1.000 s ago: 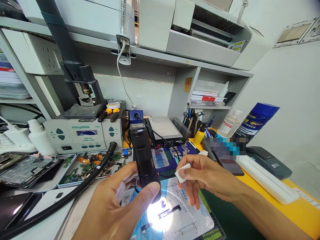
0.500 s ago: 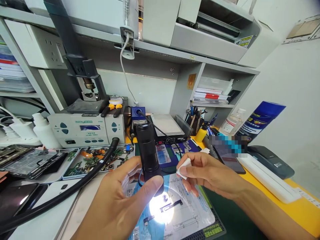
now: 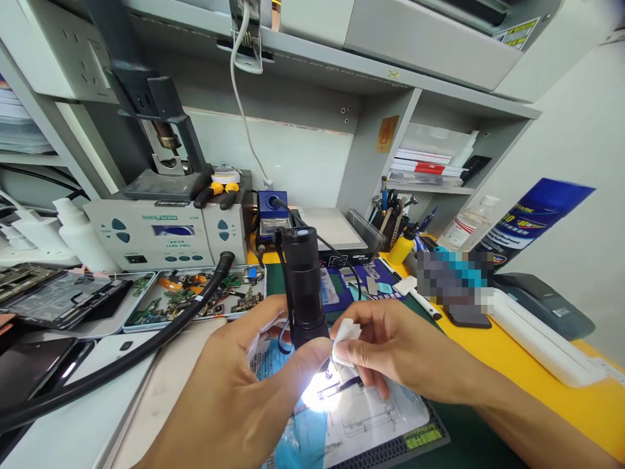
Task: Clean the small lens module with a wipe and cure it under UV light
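Note:
My left hand point(image 3: 258, 384) is wrapped round a black flashlight point(image 3: 305, 280), which points down and is lit. Its bright spot falls on a printed plastic bag point(image 3: 361, 426) lying on the mat. Pinched in my right hand point(image 3: 390, 345) is a folded white tissue point(image 3: 347, 335), held right beside the lamp end of the flashlight. Whether tissue and flashlight touch, I cannot tell. The lens itself is hidden behind my left thumb.
A hot-air station point(image 3: 166, 234) stands at the back left, its black hose point(image 3: 180, 342) crossing a tray of circuit boards point(image 3: 195, 296). Disassembled phones point(image 3: 53, 312) lie at left. A blue spray can point(image 3: 537, 218) and a clear bottle point(image 3: 469, 225) stand at right.
My right hand has brought the tissue leftward and closer to the flashlight's lamp end. The flashlight has shifted slightly right, and the light spot looks smaller. The head view has tilted down.

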`<state>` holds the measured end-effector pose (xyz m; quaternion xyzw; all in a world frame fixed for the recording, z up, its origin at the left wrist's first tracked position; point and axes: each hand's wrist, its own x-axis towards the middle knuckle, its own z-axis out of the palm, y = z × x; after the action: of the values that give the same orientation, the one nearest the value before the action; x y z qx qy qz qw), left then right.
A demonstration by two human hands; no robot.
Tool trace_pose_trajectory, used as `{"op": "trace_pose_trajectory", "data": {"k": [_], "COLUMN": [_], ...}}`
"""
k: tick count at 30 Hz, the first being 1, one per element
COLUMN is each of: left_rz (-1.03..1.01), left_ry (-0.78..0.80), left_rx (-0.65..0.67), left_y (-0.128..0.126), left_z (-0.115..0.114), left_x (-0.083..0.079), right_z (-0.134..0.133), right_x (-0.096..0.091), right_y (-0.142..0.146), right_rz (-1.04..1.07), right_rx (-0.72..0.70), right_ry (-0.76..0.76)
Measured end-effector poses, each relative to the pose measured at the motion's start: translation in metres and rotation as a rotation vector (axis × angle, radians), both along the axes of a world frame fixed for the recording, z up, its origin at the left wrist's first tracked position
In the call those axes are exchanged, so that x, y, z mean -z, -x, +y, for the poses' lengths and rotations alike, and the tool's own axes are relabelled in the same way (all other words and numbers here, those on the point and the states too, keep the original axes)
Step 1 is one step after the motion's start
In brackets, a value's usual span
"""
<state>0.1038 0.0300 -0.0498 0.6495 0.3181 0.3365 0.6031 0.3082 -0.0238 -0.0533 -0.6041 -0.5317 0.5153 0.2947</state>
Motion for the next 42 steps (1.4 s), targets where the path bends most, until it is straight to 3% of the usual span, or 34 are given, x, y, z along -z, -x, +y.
{"op": "trace_pose_trajectory", "data": {"k": [7,12,19,30,42], "left_rz": [0.048,0.104,0.151,0.233,0.205], "left_ry": [-0.096,-0.055,0.001,0.01,0.018], "left_rx": [0.001,0.008,-0.141,-0.192,-0.257], "left_y": [0.002,0.004,-0.002,-0.002,-0.004], "left_z": [0.005,0.006,-0.003,-0.006,-0.007], "left_x": [0.008,0.014,0.005,0.002,0.004], "right_z": [0.001,0.002,0.001,0.002,0.005], "right_x": [-0.002,-0.007,-0.011,-0.003,0.002], "right_y": [0.004,0.009,0.012,0.012,0.014], "right_rz": [-0.023,-0.131,-0.214,-0.189,-0.187], "right_rx": [-0.008,-0.033,-0.029,0.054,0.071], "right_ry": [0.021,0.002,-0.077,0.01,-0.046]}}
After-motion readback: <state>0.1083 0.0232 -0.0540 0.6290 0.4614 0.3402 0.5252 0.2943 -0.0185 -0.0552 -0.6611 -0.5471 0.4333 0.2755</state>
